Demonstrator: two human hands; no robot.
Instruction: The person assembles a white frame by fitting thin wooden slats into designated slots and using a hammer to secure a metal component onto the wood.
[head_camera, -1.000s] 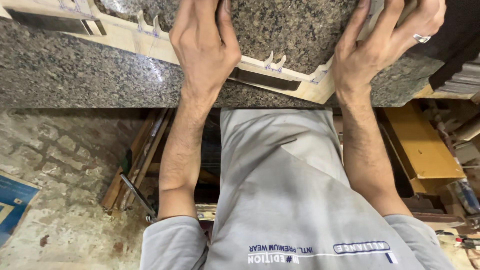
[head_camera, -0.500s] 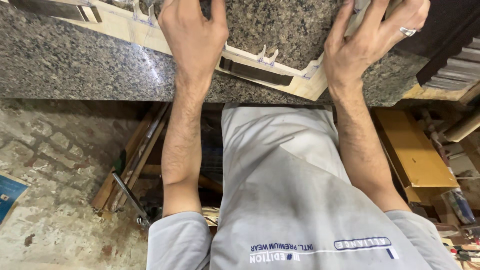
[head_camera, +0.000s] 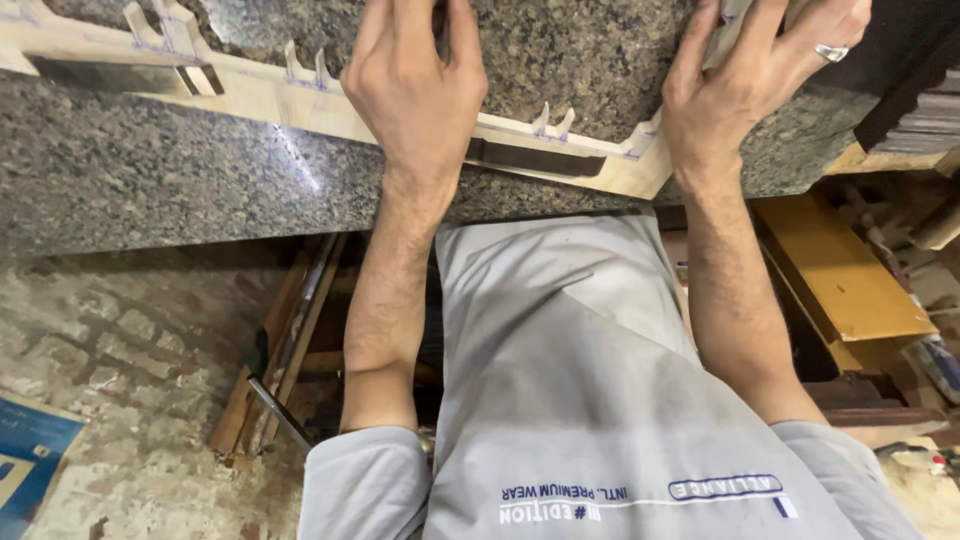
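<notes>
Granite slab (head_camera: 590, 60) lies on top of a pale wooden strip (head_camera: 300, 95) with notched teeth, which rests on a granite counter (head_camera: 150, 180). In the head view, the left hand (head_camera: 415, 95) presses flat on the slab, fingers together. The right hand (head_camera: 745, 85), fingers spread and wearing a ring (head_camera: 831, 52), curls over the slab's edge.

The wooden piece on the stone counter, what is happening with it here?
A person in a grey shirt presses both hands down on a speckled granite slab that lies over a notched wooden strip on a granite counter. The left hand lies flat on the slab; the right hand, wearing a ring, grips near the slab's edge.
</notes>
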